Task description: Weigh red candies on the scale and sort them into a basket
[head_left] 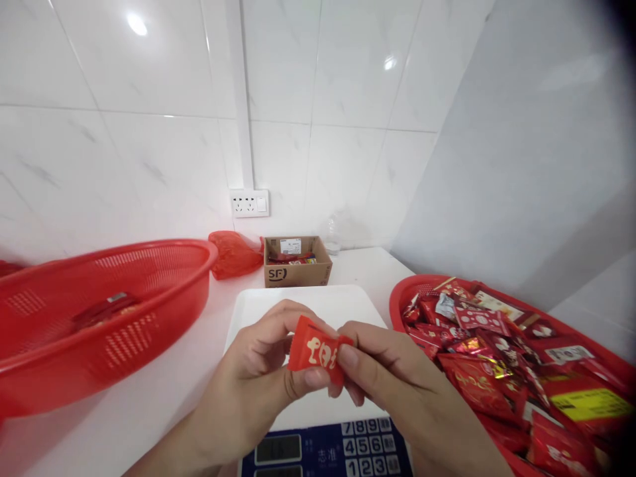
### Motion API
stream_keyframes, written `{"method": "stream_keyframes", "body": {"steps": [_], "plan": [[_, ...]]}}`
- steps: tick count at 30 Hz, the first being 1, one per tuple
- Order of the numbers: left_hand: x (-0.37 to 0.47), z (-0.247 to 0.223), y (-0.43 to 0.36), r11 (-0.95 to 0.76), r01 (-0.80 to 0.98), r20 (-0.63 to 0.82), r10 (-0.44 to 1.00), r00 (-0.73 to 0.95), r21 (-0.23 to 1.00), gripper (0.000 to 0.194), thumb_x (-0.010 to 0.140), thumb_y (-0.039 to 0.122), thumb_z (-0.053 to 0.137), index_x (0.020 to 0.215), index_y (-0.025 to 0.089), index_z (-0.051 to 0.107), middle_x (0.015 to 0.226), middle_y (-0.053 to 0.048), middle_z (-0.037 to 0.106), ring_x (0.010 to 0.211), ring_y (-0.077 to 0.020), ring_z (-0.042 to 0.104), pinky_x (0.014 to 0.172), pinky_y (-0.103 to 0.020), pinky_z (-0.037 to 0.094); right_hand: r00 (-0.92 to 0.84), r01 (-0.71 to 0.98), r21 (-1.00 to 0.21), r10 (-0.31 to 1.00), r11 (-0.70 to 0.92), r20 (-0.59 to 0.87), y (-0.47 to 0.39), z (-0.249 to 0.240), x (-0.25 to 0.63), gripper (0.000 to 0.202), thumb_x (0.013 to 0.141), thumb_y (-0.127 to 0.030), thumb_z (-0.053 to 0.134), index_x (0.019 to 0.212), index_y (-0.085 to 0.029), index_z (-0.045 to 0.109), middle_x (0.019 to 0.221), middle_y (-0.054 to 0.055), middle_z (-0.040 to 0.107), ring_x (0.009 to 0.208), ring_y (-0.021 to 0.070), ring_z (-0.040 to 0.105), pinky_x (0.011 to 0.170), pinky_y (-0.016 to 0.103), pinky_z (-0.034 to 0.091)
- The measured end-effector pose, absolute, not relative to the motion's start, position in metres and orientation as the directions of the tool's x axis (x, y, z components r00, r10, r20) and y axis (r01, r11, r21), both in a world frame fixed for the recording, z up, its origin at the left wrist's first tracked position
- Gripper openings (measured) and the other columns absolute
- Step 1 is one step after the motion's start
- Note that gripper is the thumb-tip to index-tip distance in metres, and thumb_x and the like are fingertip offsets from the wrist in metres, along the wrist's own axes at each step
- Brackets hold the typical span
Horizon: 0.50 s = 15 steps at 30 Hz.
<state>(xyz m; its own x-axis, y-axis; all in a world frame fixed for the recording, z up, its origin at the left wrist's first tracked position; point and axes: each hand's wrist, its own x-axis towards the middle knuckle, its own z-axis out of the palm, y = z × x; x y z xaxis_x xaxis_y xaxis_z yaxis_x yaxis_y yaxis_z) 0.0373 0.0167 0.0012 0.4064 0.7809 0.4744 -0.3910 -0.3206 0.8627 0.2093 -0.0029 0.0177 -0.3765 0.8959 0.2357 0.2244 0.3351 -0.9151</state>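
A small red packet (313, 351) with cream lettering is held between both hands above the scale's white plate (303, 301). My left hand (268, 364) grips its left side, thumb at its lower edge and fingers behind. On its right edge, my right hand (382, 361) pinches with thumb and fingertips. Below the hands is the scale's blue panel (328, 457) with number keys and a display. A red basket (402, 291) full of shiny red packets stands at the right. At the left, another red basket (169, 318) holds a few dark red packets.
Behind the scale stands a cardboard box (298, 275) with packets inside. Left of it lies a red plastic bag (236, 255), and to its right a clear container (332, 242) is near the tiled wall. A socket panel (250, 203) is mounted above.
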Motion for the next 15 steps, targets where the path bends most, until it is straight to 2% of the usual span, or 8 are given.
{"method": "stream_keyframes", "body": {"steps": [3,7,11,15], "plan": [[0.0359,0.0023,0.015,-0.425,-0.239,0.484,0.813,0.324,0.873,0.015,0.087,0.037,0.069,0.093,0.023,0.071,0.093,-0.005,0.072,0.076,-0.019,0.071,0.068,-0.031,0.062,-0.294,0.306,-0.874,0.911,0.377,0.29,0.0007,0.013,0.2111,0.028,0.096,-0.036,0.05,0.076,-0.021,0.063,0.065,-0.002,0.059,0.059,0.0111,0.053,0.053,0.02,0.043],[0.0369,0.0,0.0126,-0.553,0.073,0.522,0.816,0.25,0.83,0.009,0.09,0.024,0.064,0.099,0.024,0.067,0.089,-0.003,0.074,0.08,-0.018,0.07,0.069,-0.028,0.06,-0.078,0.336,-0.842,0.903,0.423,0.423,0.0011,0.0096,0.2116,0.014,0.09,-0.036,0.061,0.097,-0.025,0.066,0.074,-0.003,0.067,0.061,0.0105,0.058,0.052,0.019,0.047],[0.0407,-0.0013,0.012,-0.692,0.219,0.622,0.718,0.313,0.688,0.02,0.087,0.008,0.058,0.099,0.022,0.066,0.094,-0.003,0.071,0.082,-0.0153,0.069,0.072,-0.026,0.06,-0.17,0.398,-0.786,0.88,0.474,0.444,-0.0029,0.0106,0.2124,0.038,0.078,-0.031,0.077,0.114,-0.033,0.068,0.072,-0.006,0.066,0.055,0.0091,0.055,0.049,0.017,0.045],[0.0413,0.0002,0.0112,-0.747,0.228,0.678,0.663,0.318,0.624,0.03,0.082,0.003,0.061,0.101,0.024,0.069,0.098,-0.003,0.07,0.083,-0.0148,0.068,0.073,-0.023,0.06,-0.224,0.433,-0.743,0.86,0.51,0.459,-0.0058,0.0114,0.2137,0.032,0.078,-0.026,0.077,0.108,-0.035,0.072,0.071,-0.005,0.067,0.058,0.0102,0.057,0.049,0.018,0.044]]}}
